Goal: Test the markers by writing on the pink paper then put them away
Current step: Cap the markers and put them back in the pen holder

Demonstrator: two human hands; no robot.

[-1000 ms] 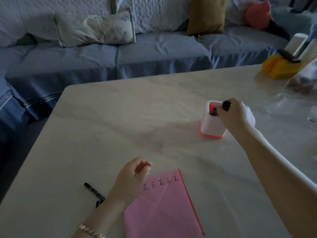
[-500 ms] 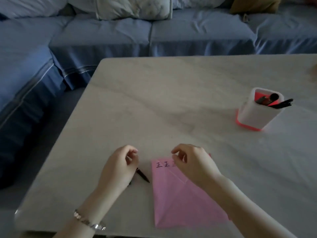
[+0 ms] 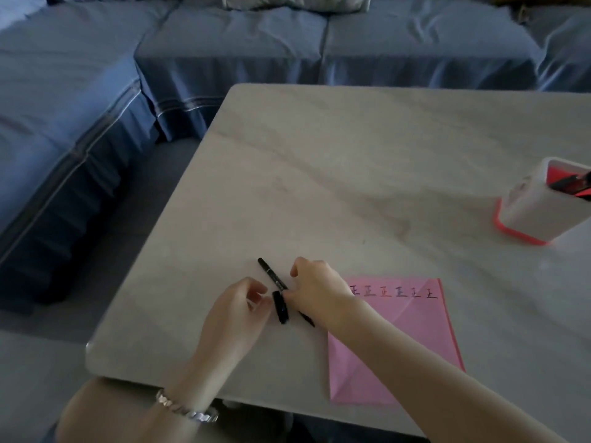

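Black marker (image 3: 271, 273) is now between both hands, lying slantwise on the tabletop (image 3: 319, 174). One end sticks out beyond the fingers, the other pokes out under the right wrist.

The right hand (image 3: 319, 290) was at the holder a second ago and over the paper half a second ago. It has now crossed to this marker, fingers curled down and pinching the barrel. The left hand (image 3: 236, 314) was covering the marker and has opened off it. Its thumb and fingertips now meet on the near end of a short, thicker black piece, probably the cap (image 3: 280, 307), which sits just beside the barrel between the two hands. Whether the cap is fully off or only starting to come off, can't tell.

The pink paper (image 3: 399, 340) is just right of the right hand, partly under that forearm. It has a row of test marks (image 3: 399, 292) along its far edge, several colours.

The white holder (image 3: 527, 212) with the red base is well off to the right of the right hand, on the far side. It already has markers (image 3: 569, 183) in it.

Judgement: the previous marker is put away and this black one looks like the last one out. The step in hand is uncapping it. Still to do are writing with it, recapping it and dropping it in the holder, so the task is near its end.

A bracelet (image 3: 185, 409) is on the left wrist. A blue sofa (image 3: 224, 43) sits beyond the tabletop, past both hands.
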